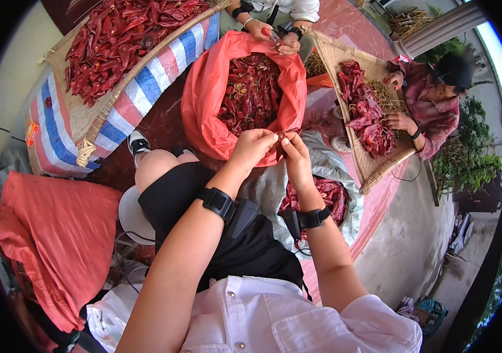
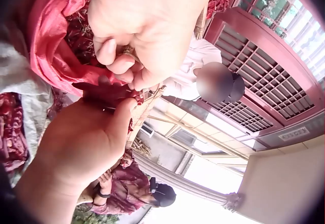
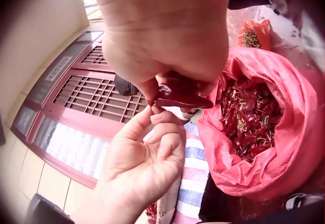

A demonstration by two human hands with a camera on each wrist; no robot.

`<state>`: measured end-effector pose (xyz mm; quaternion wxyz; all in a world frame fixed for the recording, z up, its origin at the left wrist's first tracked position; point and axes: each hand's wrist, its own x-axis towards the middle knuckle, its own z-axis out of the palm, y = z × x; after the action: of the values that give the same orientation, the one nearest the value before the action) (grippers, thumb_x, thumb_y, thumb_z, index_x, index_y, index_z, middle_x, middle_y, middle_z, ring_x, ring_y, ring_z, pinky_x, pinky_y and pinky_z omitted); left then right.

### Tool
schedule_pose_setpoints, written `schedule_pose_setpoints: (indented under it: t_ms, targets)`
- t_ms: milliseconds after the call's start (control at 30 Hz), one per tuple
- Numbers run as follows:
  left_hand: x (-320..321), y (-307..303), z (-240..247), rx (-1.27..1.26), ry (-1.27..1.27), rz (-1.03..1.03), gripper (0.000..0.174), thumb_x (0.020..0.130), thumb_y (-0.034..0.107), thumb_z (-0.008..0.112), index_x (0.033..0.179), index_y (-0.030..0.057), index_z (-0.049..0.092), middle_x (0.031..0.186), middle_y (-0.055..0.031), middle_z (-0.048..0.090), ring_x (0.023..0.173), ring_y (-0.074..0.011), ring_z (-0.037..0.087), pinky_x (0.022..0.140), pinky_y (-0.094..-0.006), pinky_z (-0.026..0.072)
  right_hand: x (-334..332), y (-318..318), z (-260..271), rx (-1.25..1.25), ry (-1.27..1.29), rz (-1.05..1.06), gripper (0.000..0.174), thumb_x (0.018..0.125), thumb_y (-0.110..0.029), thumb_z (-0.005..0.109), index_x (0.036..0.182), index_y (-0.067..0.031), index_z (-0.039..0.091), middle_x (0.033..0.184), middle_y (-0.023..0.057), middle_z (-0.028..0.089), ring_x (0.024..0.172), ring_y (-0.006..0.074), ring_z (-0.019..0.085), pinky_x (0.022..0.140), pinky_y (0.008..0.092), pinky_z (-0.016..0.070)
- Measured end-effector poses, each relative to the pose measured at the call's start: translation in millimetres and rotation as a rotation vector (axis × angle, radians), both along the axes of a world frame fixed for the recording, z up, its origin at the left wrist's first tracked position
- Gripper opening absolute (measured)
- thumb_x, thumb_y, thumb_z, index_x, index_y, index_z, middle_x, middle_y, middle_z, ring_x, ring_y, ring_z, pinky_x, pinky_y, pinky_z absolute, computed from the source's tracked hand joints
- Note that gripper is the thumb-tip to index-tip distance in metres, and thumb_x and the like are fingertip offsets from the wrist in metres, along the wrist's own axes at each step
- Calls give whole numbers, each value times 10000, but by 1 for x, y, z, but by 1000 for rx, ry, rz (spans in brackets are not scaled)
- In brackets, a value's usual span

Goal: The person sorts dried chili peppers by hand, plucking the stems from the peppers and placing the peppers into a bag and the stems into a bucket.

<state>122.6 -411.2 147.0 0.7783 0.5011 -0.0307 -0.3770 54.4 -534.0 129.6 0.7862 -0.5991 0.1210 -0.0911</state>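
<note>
Chilli (image 3: 182, 93) at near rim of red sack (image 1: 201, 112). Left hand (image 1: 251, 150) pinches one end between thumb and forefinger, remaining fingers curled; right hand (image 1: 298, 163) grips its body. Grey sack (image 1: 268, 191), chillies inside, beside red sack.

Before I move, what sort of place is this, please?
It looks like an outdoor yard of a house, used as a chilli workplace. I see an open red plastic sack of wrinkled red chillies, a leafy green bush, and a pink lattice door.
</note>
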Motion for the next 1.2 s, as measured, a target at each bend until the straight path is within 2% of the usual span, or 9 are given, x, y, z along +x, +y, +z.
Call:
schedule_pose_setpoints:
  t_ms: [133, 367, 533, 633, 700, 733, 800, 1067, 1200]
  targets:
    - [4, 3, -2, 11, -80, -45, 104, 849, 145, 554, 831, 48, 585, 637, 65, 480, 509, 5, 367, 440, -151, 262, 2, 6, 12, 94, 52, -73, 76, 884, -93, 478, 908, -51, 537, 817, -35, 511, 760, 52, 450, 720, 190, 356]
    - [11, 10, -13, -174, 285, -199, 63, 827, 125, 552, 800, 71, 568, 636, 55, 460, 499, -15, 379, 441, -166, 269, 2, 9, 18, 276, 24, -55, 57, 876, -53, 484, 893, -46, 538, 838, -2, 559, 774, 67, 517, 715, 201, 403]
    - [10, 12, -9, -117, 415, -231, 49, 820, 129, 562, 801, 84, 568, 626, 57, 457, 495, -15, 369, 437, -181, 261, 0, 7, 20, 149, 69, -27, 55, 881, -70, 490, 877, -40, 536, 807, -6, 552, 753, 66, 511, 699, 199, 405]
    - [5, 6, -2, -7, 296, -72, 110, 796, 125, 603, 779, 16, 598, 644, 8, 532, 513, -52, 458, 416, -170, 309, 3, 4, 27, -1, 110, -43, 73, 882, -92, 502, 863, -31, 538, 768, -15, 534, 726, 56, 487, 664, 197, 390]
    - [0, -1, 0, 7, -144, 158, 99, 766, 91, 629, 789, -5, 625, 657, -32, 563, 552, -110, 518, 475, -224, 400, 3, 0, 29, -114, 140, -45, 89, 881, -105, 508, 855, -26, 539, 744, -22, 523, 709, 52, 473, 643, 197, 382]
    - [0, 0, 1, 6, -145, 158, 99, 766, 91, 629, 789, -5, 625, 657, -32, 563, 552, -110, 518, 475, -224, 400, 3, -2, 27, -154, 164, -45, 97, 876, -109, 516, 849, -20, 543, 729, -25, 515, 692, 54, 462, 624, 203, 377]
    - [-1, 3, 3, 439, -915, 297, 105, 739, 41, 632, 834, -2, 646, 667, -34, 568, 542, -105, 488, 517, -248, 405, 6, -3, 20, -192, 185, -40, 107, 871, -114, 524, 843, -13, 547, 714, -28, 508, 675, 55, 451, 604, 208, 371]
    - [-2, 3, 6, 451, -1064, 278, 76, 722, 57, 636, 777, 5, 643, 626, -84, 549, 521, -163, 504, 501, -281, 402, 6, -6, 25, -657, 161, -111, 126, 790, -89, 572, 821, 30, 597, 679, 112, 601, 628, 144, 548, 601, 288, 435]
    - [1, 5, 8, 422, -1054, 214, 73, 722, 63, 637, 747, -6, 633, 598, -89, 533, 497, -179, 494, 491, -287, 396, 4, -3, 38, -752, 144, -116, 121, 783, -81, 571, 821, 30, 599, 694, 133, 605, 634, 182, 571, 612, 299, 444]
